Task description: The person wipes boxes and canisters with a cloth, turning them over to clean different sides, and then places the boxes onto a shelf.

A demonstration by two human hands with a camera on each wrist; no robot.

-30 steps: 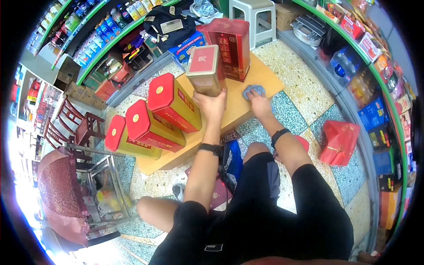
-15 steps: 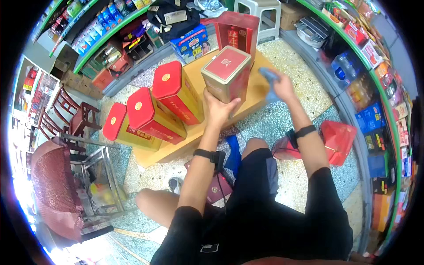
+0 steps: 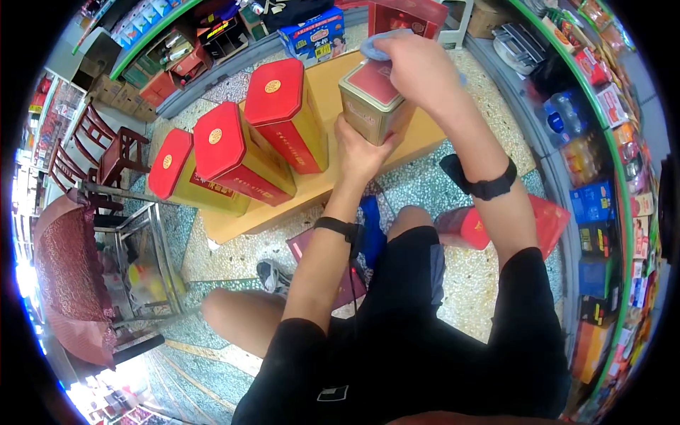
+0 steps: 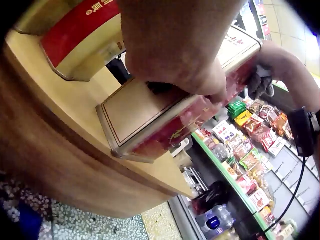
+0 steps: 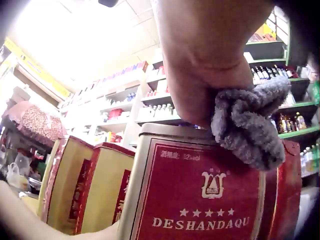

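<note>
The gold-and-red tin (image 3: 373, 113) stands upright on the wooden bench (image 3: 265, 216). My left hand (image 3: 360, 152) grips its near lower sides, thumb and fingers spread around it; in the left wrist view that hand (image 4: 175, 65) covers part of the tin (image 4: 150, 120). A blue-grey cloth (image 3: 379, 47) is bunched in my right hand (image 3: 425, 71), at the lid's far edge. In the right wrist view the cloth (image 5: 250, 125) hangs over the top edge of the tin (image 5: 200, 190), its fingers mostly hidden behind the wrist and cloth.
Three red-lidded yellow tins (image 3: 274, 88) stand left on the bench. A red box (image 3: 404, 23) is behind the gold tin. A blue carton (image 3: 314, 37) sits beyond the bench, a red bag (image 3: 545, 223) on the floor at right. Stocked shelves line both sides.
My right hand has moved with the cloth from beside the bench, up and left onto the top of the gold tin. The left hand keeps its grip; the head view has shifted.
</note>
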